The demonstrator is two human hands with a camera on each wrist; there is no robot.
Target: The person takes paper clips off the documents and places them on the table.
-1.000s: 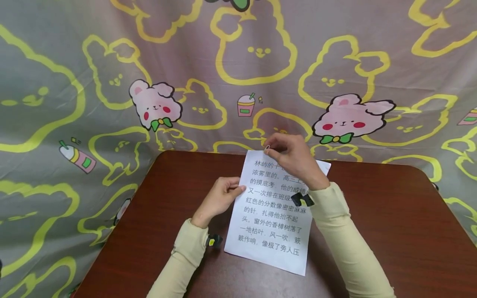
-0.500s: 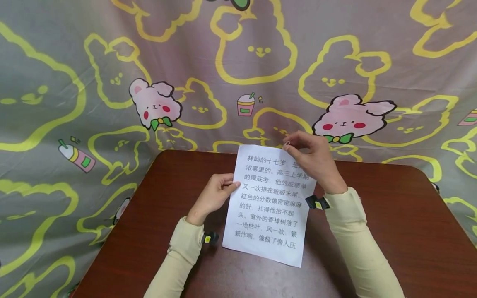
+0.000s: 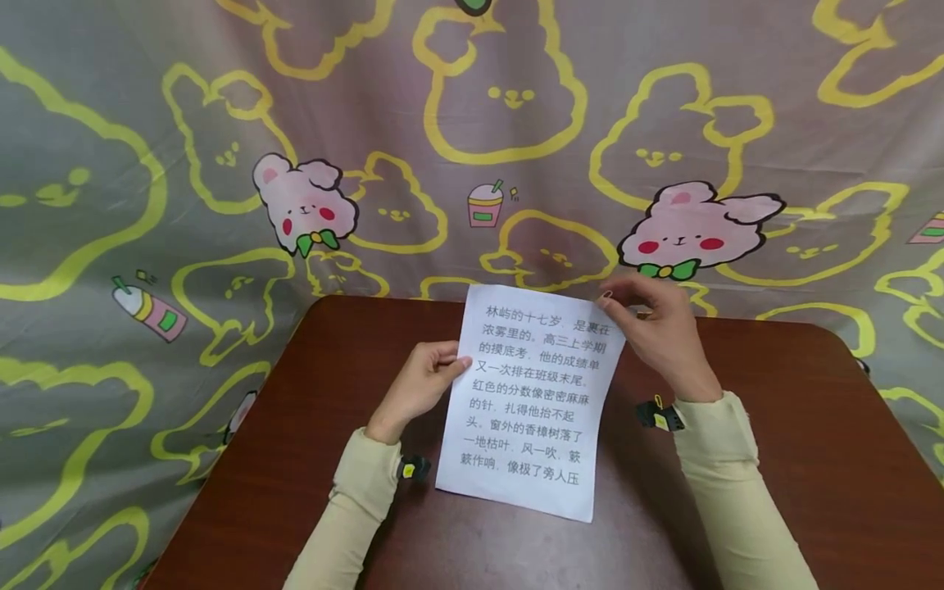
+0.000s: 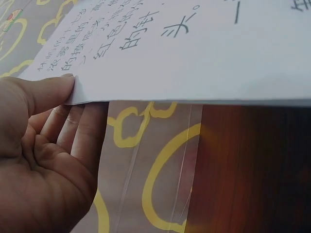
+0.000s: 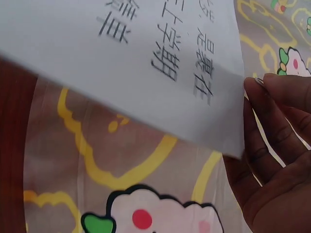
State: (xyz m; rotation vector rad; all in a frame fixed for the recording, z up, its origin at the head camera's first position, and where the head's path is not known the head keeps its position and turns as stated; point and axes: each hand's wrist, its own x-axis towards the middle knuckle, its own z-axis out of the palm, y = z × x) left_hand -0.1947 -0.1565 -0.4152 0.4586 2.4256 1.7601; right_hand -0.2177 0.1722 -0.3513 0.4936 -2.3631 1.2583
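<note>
A white sheet of paper (image 3: 527, 410) with printed Chinese characters is held up above the table, tilted toward me. My left hand (image 3: 419, 383) pinches its left edge, thumb on the printed face and fingers behind, as the left wrist view shows. In that view the lower edge looks slightly thick, but I cannot tell how many sheets there are. At the top right corner is my right hand (image 3: 660, 332), pinching a small paper clip (image 3: 607, 297) between thumb and index finger. The clip (image 5: 259, 81) sits just beyond the paper's edge in the right wrist view, with other fingers touching the corner.
Below the hands lies a dark reddish-brown table (image 3: 295, 492) with rounded far corners. A grey curtain (image 3: 413, 98) with yellow bunny outlines hangs right behind and to the left of it. Small black devices are strapped at both wrists.
My right hand has moved right along the paper's top edge to the right corner, carrying the paper clip. The paper and left hand have shifted slightly left and up.
</note>
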